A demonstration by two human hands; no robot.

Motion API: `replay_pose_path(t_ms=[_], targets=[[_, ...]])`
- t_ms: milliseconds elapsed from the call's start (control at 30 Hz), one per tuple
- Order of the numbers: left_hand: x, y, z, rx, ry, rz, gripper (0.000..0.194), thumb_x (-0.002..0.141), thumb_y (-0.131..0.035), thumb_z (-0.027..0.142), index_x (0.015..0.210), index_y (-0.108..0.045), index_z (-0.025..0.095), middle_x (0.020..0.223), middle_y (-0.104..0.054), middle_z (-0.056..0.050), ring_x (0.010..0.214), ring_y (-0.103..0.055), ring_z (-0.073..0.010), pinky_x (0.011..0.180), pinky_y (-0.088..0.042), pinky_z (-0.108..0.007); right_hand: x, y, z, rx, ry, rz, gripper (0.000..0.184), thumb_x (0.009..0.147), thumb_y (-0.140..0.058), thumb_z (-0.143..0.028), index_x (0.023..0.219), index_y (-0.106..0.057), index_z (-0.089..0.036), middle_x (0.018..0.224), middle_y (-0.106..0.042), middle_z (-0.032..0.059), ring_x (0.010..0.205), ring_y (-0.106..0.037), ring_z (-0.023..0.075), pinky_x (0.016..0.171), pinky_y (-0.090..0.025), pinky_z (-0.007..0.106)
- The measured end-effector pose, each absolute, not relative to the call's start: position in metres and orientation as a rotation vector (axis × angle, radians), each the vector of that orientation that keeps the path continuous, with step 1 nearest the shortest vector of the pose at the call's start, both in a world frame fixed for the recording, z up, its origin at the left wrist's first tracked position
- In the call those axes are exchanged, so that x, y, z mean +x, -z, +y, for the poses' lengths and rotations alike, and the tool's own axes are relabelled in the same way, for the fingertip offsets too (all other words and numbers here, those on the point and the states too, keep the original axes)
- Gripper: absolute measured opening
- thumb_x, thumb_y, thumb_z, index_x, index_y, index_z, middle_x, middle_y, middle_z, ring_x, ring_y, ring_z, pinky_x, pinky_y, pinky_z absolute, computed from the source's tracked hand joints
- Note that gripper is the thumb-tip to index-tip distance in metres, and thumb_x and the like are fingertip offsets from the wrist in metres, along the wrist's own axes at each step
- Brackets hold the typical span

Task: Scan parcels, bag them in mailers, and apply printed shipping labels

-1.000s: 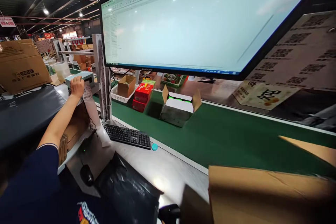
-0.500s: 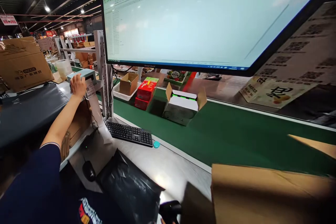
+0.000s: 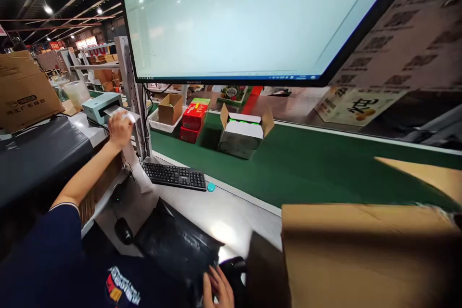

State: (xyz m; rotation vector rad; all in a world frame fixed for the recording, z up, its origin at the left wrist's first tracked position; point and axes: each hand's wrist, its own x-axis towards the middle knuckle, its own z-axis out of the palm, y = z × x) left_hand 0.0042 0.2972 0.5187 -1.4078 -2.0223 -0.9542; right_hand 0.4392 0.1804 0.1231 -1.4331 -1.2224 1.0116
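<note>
Beyond the far left end of the black rectangular plastic keyboard [image 3: 175,176] stands a pale-blue, box-shaped printer [image 3: 96,106]. Half a second ago we had our left hand [image 3: 121,130] on top of it; now the hand has come down to its front, nearer the keyboard, fingers closed on the long white paper strip [image 3: 141,176] at the printer's mouth. That puts the strip, rather than the printer's casing, under our grip. Its loose lower end hangs down just beside the keyboard's left end. A rounded black plastic mouse [image 3: 123,231] sits nearer us than the keyboard, to its left.

Directly on our side of the keyboard lies a glossy black plastic bag [image 3: 175,233]. To the right, also nearer us, our right hand [image 3: 220,288] has come further into view at the bag's edge, well apart from the left; we cannot tell whether it grips the bag. Just beyond its fingers is a dark handheld device [image 3: 235,265], and right of the keyboard, near us, a large brown cardboard box [image 3: 361,255].
</note>
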Motion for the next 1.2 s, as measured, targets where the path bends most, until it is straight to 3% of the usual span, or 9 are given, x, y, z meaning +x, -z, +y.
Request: replay_pose_path(t_ms=[133,267,367,467,633,733,967,1100,1200], targets=[[0.120,-0.446,0.260,-1.928,1.534,-1.857,0.011,0.088,-0.079,0.028,0.082,-0.073,0.022,0.120,-0.074,-0.010,0.119,-0.066,-0.0258,0.111,-0.051,-0.047,0.384,-0.192,0.201,-1.309,-1.378,-1.072,0.064,0.066,-0.079,-0.076,0.105,-0.081,-0.025,0.122,-0.081,0.0136,0.121,-0.074,0.0379,0.114,-0.057,0.059],[0.198,-0.386,0.204,-1.955,2.614,-2.192,0.030,0.080,-0.088,0.044,0.079,-0.069,0.021,0.111,-0.074,-0.006,0.099,-0.071,-0.0194,0.090,-0.059,-0.036,0.351,-0.247,0.219,-0.882,-1.905,-0.651,0.062,0.069,-0.081,-0.072,0.113,-0.081,-0.030,0.139,-0.076,0.0093,0.125,-0.073,0.0324,0.103,-0.063,0.048],[0.207,-0.351,0.177,-1.508,3.182,-2.533,0.041,0.069,-0.097,0.043,0.080,-0.064,0.020,0.109,-0.076,-0.003,0.090,-0.072,-0.0159,0.078,-0.060,-0.030,0.351,-0.255,0.222,-0.883,-1.902,-0.526,0.046,0.067,-0.088,-0.061,0.097,-0.082,-0.026,0.114,-0.081,0.0066,0.106,-0.074,0.0242,0.089,-0.064,0.036],[0.194,-0.316,0.158,-1.117,3.352,-2.730,0.046,0.063,-0.101,0.037,0.077,-0.060,0.020,0.102,-0.077,0.000,0.089,-0.074,-0.0147,0.076,-0.061,-0.027,0.362,-0.241,0.207,-1.068,-1.790,-0.464,0.035,0.061,-0.096,-0.043,0.080,-0.075,-0.024,0.087,-0.075,-0.0004,0.082,-0.069,0.0151,0.075,-0.059,0.028],[0.173,-0.269,0.126,-0.530,3.422,-3.049,0.045,0.064,-0.099,0.032,0.078,-0.058,0.022,0.090,-0.078,0.003,0.085,-0.075,-0.0130,0.080,-0.065,-0.028,0.372,-0.210,0.159,-1.195,-1.840,-0.355,0.047,0.061,-0.095,-0.038,0.100,-0.072,-0.027,0.093,-0.077,-0.0010,0.078,-0.069,0.0157,0.066,-0.054,0.028],[0.167,-0.252,0.117,-0.397,3.381,-3.130,0.043,0.065,-0.097,0.031,0.081,-0.058,0.023,0.092,-0.079,0.003,0.088,-0.075,-0.0134,0.085,-0.066,-0.031,0.369,-0.199,0.137,-1.259,-1.907,-0.308,0.049,0.056,-0.095,-0.039,0.096,-0.071,-0.024,0.089,-0.078,0.0009,0.073,-0.066,0.0160,0.065,-0.052,0.030],[0.170,-0.203,0.134,-0.975,2.389,-3.346,0.041,0.067,-0.092,0.045,0.077,-0.061,0.021,0.073,-0.065,0.005,0.068,-0.070,-0.0133,0.065,-0.062,-0.028,0.377,-0.174,0.151,-1.591,-1.340,-0.778,0.040,0.070,-0.078,-0.046,0.096,-0.056,-0.026,0.063,-0.063,-0.0063,0.064,-0.060,0.0180,0.073,-0.051,0.035],[0.174,-0.176,0.148,-1.000,2.175,-3.394,0.032,0.074,-0.086,0.039,0.077,-0.060,0.022,0.065,-0.059,0.006,0.053,-0.060,-0.0114,0.049,-0.048,-0.023,0.384,-0.160,0.170,-1.748,-1.198,-0.952,0.041,0.074,-0.071,-0.039,0.106,-0.048,-0.027,0.067,-0.068,-0.0061,0.069,-0.066,0.0206,0.080,-0.053,0.036],[0.176,-0.171,0.147,-1.054,2.081,-3.368,0.024,0.082,-0.080,0.037,0.083,-0.060,0.022,0.074,-0.062,0.004,0.060,-0.062,-0.0122,0.055,-0.050,-0.024,0.386,-0.153,0.173,-1.774,-1.234,-0.996,0.043,0.074,-0.071,-0.041,0.107,-0.046,-0.028,0.067,-0.068,-0.0065,0.069,-0.067,0.0207,0.080,-0.053,0.035]])
